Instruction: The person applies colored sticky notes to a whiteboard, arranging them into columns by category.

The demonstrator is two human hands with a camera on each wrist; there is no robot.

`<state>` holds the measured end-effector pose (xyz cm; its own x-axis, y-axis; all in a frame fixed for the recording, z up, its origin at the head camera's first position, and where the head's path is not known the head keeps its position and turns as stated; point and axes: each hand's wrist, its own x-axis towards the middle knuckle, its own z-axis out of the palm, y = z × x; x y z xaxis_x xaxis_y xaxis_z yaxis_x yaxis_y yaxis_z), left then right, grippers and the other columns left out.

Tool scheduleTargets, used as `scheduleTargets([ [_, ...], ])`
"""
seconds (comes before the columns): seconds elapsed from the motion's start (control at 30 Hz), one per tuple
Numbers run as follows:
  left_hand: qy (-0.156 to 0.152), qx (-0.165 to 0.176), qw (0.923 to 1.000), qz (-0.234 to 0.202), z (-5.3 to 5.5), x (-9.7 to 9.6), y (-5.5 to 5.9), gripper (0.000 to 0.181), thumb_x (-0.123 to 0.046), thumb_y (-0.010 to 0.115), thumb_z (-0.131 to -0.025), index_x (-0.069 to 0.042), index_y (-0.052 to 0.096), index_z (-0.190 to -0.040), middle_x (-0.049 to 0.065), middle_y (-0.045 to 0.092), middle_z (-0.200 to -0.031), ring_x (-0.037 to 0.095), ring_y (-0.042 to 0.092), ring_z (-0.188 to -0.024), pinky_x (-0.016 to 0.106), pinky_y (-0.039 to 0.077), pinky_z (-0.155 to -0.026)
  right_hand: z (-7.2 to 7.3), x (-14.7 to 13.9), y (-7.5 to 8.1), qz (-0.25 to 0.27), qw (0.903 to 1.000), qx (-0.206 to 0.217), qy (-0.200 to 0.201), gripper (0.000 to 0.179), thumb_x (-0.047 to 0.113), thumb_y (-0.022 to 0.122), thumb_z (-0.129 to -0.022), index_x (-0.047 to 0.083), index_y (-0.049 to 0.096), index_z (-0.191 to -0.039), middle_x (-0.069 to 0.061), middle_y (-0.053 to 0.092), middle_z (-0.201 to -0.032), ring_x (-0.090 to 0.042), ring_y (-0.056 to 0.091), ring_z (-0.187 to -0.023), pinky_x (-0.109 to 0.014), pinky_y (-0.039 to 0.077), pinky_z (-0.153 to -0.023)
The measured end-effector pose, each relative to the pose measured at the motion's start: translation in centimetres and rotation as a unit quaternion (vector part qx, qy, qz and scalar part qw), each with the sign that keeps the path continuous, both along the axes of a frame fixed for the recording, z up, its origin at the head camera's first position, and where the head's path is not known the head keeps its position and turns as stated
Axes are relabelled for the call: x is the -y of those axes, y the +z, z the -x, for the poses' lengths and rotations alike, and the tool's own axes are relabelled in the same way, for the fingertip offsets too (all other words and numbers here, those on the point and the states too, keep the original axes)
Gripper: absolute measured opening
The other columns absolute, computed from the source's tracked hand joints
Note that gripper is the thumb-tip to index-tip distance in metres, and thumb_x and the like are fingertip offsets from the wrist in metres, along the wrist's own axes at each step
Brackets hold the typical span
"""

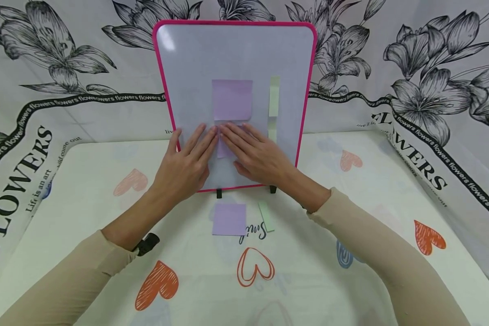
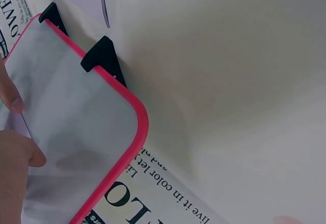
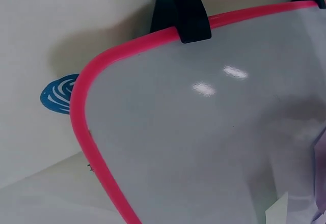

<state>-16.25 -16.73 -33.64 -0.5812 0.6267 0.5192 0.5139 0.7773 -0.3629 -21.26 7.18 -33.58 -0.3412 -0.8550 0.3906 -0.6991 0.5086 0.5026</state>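
A whiteboard (image 1: 236,50) with a pink frame stands upright before me. My left hand (image 1: 185,163) and right hand (image 1: 261,154) both lie flat against it, fingers straight and fingertips nearly meeting. They press on a purple sticky note (image 1: 224,151), which they partly cover. Directly above it another purple sticky note (image 1: 232,100) is stuck on the board. To the right, a green sticky strip (image 1: 274,97) sits over a second green strip (image 1: 272,129), whose lower end my right hand hides. In the left wrist view, a thumb (image 2: 23,147) is beside the pressed note's edge.
Black stand feet (image 1: 218,194) hold the board's lower edge. On the table in front lie a purple sticky note (image 1: 229,219) and a green strip (image 1: 266,216). The tablecloth (image 1: 309,280) has printed hearts; a flower-printed cloth (image 1: 391,27) hangs behind.
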Motion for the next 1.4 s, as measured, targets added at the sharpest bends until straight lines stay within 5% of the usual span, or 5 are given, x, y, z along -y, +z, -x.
scheduleTargets([
  [1.4,-0.005,0.018,0.9998,-0.001,0.1,0.3,-0.1,0.067,-0.021,0.062,-0.088,-0.002,0.042,-0.149,0.013,0.035,-0.158,0.031,0.027,-0.148,0.064,0.021,-0.113,0.3,-4.2,-0.6,0.011,0.9994,0.03,-0.009,0.07,0.028,0.052,-0.096,-0.001,0.028,-0.154,-0.015,0.026,-0.162,-0.025,0.016,-0.152,-0.043,0.01,-0.122],
])
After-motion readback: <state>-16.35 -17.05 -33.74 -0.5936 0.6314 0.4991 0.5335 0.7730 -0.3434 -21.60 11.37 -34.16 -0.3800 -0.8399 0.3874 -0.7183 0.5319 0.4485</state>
